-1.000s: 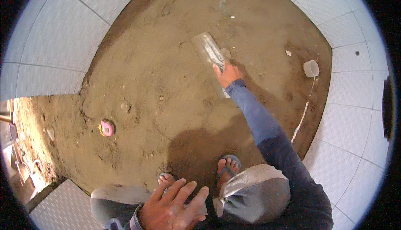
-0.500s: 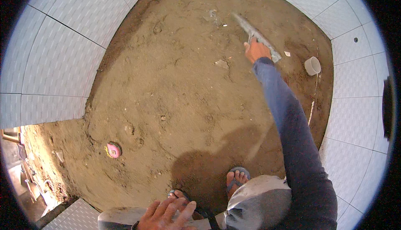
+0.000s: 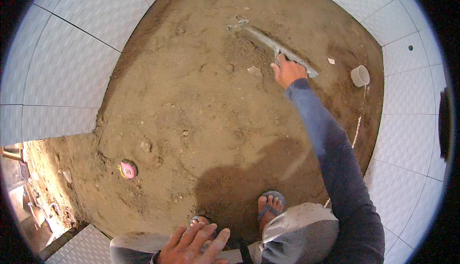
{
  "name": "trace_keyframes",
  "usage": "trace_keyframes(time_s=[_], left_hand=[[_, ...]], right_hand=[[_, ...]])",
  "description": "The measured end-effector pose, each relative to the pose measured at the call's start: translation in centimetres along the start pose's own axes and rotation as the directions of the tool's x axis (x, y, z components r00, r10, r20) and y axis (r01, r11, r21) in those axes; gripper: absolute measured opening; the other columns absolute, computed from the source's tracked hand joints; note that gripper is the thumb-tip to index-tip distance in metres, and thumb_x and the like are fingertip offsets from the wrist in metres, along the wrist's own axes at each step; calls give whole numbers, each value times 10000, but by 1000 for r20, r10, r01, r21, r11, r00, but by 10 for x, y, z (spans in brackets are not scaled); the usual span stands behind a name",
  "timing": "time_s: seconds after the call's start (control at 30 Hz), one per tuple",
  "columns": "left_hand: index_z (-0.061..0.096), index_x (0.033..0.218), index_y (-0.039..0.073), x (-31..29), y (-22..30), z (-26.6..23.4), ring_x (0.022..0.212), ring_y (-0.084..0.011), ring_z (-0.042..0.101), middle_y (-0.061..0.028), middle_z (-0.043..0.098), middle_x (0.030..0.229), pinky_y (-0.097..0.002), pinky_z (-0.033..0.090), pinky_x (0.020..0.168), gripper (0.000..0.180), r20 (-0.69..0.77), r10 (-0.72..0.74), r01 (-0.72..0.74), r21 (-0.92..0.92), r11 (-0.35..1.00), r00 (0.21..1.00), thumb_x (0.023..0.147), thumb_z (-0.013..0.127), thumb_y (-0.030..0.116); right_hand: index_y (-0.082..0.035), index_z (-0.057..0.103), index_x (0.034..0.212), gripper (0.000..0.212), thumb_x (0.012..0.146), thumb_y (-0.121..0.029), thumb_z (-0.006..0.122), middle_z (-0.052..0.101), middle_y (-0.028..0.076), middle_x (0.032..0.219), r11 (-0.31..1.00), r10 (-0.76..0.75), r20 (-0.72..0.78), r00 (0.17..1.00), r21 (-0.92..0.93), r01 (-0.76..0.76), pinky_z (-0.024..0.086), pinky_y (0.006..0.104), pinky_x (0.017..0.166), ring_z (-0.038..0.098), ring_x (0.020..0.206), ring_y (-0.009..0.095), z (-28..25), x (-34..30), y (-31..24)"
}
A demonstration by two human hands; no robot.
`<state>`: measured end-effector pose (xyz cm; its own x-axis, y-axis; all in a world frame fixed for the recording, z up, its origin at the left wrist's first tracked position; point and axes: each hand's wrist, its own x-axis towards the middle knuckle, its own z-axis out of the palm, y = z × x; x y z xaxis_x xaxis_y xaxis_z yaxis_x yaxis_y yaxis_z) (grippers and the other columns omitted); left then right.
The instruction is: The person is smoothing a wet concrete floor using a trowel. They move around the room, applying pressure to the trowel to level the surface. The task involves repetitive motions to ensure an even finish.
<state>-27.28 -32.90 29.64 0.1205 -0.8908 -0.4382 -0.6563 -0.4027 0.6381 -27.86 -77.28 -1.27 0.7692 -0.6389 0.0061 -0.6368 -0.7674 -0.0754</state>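
My right hand (image 3: 290, 71) is closed round the handle of a long plastering trowel (image 3: 297, 60). The trowel's grey blade lies across the brown sandy floor (image 3: 191, 96), slanting from far left to near right. Loose grey bits (image 3: 239, 22) sit just past its far end. My left hand (image 3: 191, 245) hangs low at the bottom edge, by my left knee, with its fingers spread and nothing in them.
White tiled walls (image 3: 72, 72) enclose the floor left and right. A white plastic pipe end (image 3: 360, 75) stands near the right wall. A pink tape measure (image 3: 128, 169) lies at the left. My sandalled foot (image 3: 270, 206) is planted in front.
My right hand has come slightly nearer and left with the trowel, whose blade now slants flatter. Its far end has swung left toward the grey bits. My left hand has barely moved.
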Motion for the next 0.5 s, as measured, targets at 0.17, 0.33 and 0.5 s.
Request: trace_keyframes(time_s=[0.17,0.33,0.5], left_hand=[[496,1361,11,-4,1,2,1174,-390,534,-217,545,1255,-491,428,979,625,-5,23,-23,10,1000,1000,797,707,179],[497,1359,6,-2,3,2,1174,-386,536,-219,553,1258,-478,432,968,652,-1,30,-30,1,1000,1000,772,718,185],[497,1367,26,-2,6,9,1186,-396,533,-225,560,1265,-491,419,990,637,-40,46,-45,39,998,998,792,703,210]], right_hand=[[-83,570,1069,378,922,-432,572,692,207,781,997,73,-198,977,54,-63,515,557,647,680,722,408,-30,-4,-10],[-95,572,1054,357,923,-427,569,679,198,724,1000,11,-58,998,19,-10,503,547,596,678,679,391,-4,-13,-5],[-73,635,973,402,912,-465,571,692,191,778,937,-55,-149,987,333,103,513,533,620,674,718,402,-28,-68,-79]])
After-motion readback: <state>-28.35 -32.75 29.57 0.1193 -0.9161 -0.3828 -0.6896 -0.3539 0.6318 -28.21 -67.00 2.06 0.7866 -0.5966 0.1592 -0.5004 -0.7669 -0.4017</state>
